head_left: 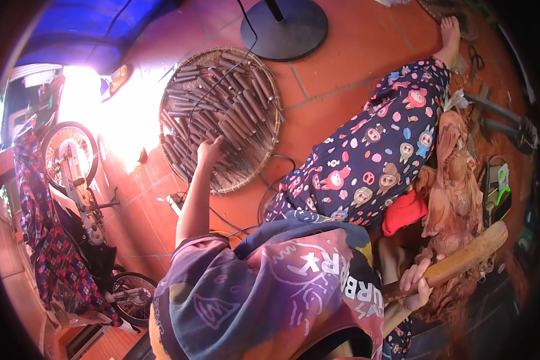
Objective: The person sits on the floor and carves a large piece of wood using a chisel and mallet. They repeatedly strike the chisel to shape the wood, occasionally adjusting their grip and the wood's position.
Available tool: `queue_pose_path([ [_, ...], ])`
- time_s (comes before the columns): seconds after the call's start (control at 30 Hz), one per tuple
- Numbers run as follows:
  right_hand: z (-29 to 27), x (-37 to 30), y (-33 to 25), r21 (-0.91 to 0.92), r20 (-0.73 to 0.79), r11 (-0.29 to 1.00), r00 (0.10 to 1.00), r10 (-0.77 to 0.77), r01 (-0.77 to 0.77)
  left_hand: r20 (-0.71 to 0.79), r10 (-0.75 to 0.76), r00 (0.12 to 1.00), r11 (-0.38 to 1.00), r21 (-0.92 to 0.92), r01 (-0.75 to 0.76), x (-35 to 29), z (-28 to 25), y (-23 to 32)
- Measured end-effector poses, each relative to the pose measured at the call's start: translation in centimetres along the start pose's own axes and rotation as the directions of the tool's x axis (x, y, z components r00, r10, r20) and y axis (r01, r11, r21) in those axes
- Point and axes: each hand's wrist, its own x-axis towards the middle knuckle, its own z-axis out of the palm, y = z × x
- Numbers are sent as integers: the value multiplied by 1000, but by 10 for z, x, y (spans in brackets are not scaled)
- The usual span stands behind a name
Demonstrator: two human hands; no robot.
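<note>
My left hand (209,150) reaches out to a round woven tray (180,78) on the tiled floor and rests on the wooden-handled carving tools (234,114) lying in it; whether the fingers grip one is hidden. My right hand (417,279) is closed around a thick wooden mallet (468,255) at the lower right. The mallet lies beside a reddish carved wooden figure (453,180) that rests against my outstretched leg in patterned trousers (378,150).
A black round stand base (285,27) sits beyond the tray, with a cable running across the tiles. A motorbike (72,180) draped in patterned cloth stands at the left. More tools and wood scraps (492,120) lie at the right. A red cloth (402,213) is by my knee.
</note>
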Motion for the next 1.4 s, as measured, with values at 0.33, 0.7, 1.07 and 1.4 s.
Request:
queue_pose_path([
  [0.33, 1, 3, -1, -42, 22, 999, 1000, -10, 10, -299, -66, 952, 986, 124, 108, 33, -31, -2],
  [0.7, 1, -2, 4, -17, -51, 999, 998, 27, -28, -48, 301, 952, 807, 545, -228, -45, 53, 79],
  [1.07, 3, 0, -13, -66, -112, 995, 992, 61, -68, 288, -62, 956, 897, -404, 180, -62, 72, 57],
  [1.4, -2, 21, 8, 200, 30, 969, 988, -154, 145, 354, 830, 431, 403, 154, -902, -259, 36, 328],
])
